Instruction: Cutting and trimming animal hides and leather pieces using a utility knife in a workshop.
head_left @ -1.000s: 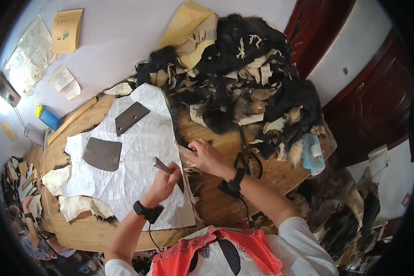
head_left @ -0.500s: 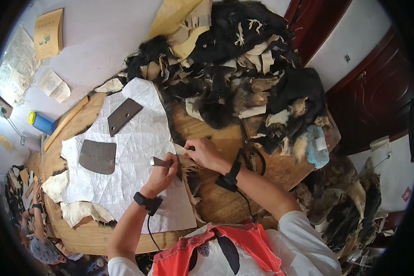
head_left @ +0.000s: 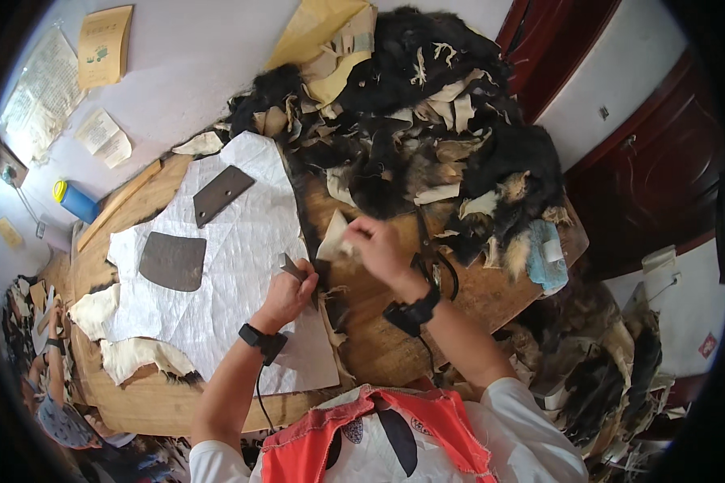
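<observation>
My left hand (head_left: 292,291) is closed round a flat metal cutting tool (head_left: 292,269) at the right edge of a white, crinkled pattern sheet (head_left: 250,209). My right hand (head_left: 374,249) is raised just right of it, fingers curled at a pale, triangular hide scrap (head_left: 332,234). Two dark flat plates (head_left: 221,193) (head_left: 171,260) lie on the sheet. Cream hide pieces with fur edges (head_left: 145,354) lie along the sheet's left side. A pair of black-handled scissors (head_left: 447,278) lies right of my right hand, partly hidden by it and the wrist device.
A wooden table (head_left: 129,402) holds a heap of dark fur scraps (head_left: 395,153), yellow paper (head_left: 314,32), a blue bottle (head_left: 79,203), a wooden strip (head_left: 119,205) and a light-blue object (head_left: 545,274). Another person's arm (head_left: 53,362) is at lower left. More hides (head_left: 612,362) are piled at right.
My right hand has risen away from me and to the right, and the pale scrap now stands out beside it. My left hand has shifted slightly, still closed on the metal tool.
</observation>
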Tool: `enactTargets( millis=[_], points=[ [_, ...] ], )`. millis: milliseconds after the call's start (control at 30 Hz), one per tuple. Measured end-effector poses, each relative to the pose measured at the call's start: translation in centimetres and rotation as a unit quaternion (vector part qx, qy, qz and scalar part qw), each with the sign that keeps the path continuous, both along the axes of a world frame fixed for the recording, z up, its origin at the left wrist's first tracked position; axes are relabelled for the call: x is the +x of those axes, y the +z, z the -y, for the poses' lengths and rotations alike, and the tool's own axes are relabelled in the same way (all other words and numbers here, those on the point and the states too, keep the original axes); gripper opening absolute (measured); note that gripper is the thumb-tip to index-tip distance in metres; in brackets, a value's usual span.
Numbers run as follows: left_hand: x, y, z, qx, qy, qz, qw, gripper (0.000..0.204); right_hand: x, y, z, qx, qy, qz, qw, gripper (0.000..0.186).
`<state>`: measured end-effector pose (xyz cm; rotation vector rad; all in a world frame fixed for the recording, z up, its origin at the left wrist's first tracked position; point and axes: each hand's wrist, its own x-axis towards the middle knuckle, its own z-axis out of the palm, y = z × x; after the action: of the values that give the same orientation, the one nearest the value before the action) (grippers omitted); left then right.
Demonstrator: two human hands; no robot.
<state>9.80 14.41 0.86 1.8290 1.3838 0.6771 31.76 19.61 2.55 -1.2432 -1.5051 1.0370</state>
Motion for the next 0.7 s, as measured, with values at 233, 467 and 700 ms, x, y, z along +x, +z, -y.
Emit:
enactTargets(
  millis=[233,467,700],
  points=[
    [-2.3,0.7,3.0,-0.016,0.086,0.175,0.981,0.013,5.9,4.4,1.3,-0.192,0.262,0.051,0.944,0.023],
    [-1.7,-0.2,5.3,-0.041,0.019,0.158,0.986,0.007,-3.2,-4.3,4.2,0.116,0.185,0.176,0.96,0.017],
    [-0.6,0.4,4.7,-0.061,-0.019,0.111,0.992,0.007,-2.6,-3.9,3.7,-0.065,0.166,0.19,0.966,0.016]
  ],
)
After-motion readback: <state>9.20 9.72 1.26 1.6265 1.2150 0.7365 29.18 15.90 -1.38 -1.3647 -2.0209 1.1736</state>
